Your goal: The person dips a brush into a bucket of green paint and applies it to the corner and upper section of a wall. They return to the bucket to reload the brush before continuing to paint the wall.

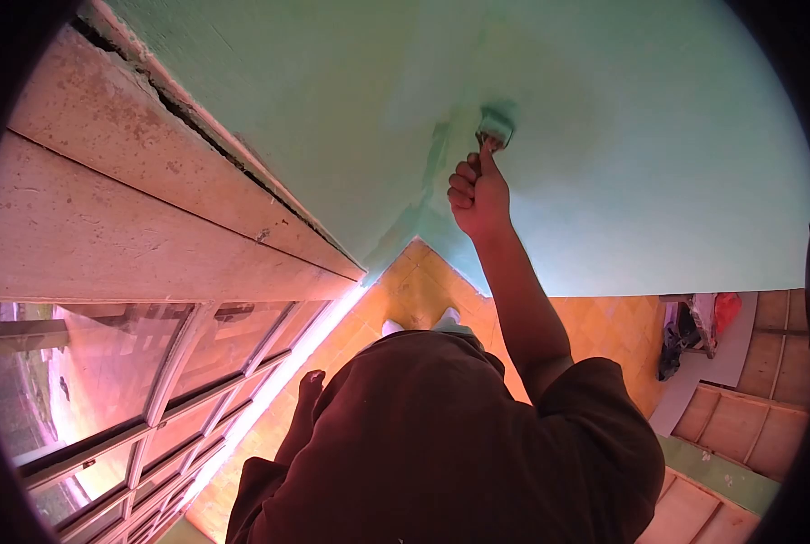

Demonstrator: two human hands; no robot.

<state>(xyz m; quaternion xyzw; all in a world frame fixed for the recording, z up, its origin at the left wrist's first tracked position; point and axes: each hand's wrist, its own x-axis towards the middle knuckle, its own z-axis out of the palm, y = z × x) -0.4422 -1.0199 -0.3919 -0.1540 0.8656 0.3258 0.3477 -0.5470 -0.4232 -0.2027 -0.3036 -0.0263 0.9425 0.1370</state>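
Note:
My right hand is raised to the pale green wall, its fingers wrapped round the handle of a small paint roller. The roller's green-coated head lies at the wall surface, with a dark shadow beside it. Darker, wet-looking green streaks run down the wall to the left of the roller, towards the corner. Low at my left side hangs my left hand, away from the wall; its fingers are dark and mostly hidden.
A wooden-framed window and a cracked pale board flank me on the left. Below is a yellow tiled floor, where my feet stand close to the wall corner. Clothes or cloths lie at the right, near wooden panels.

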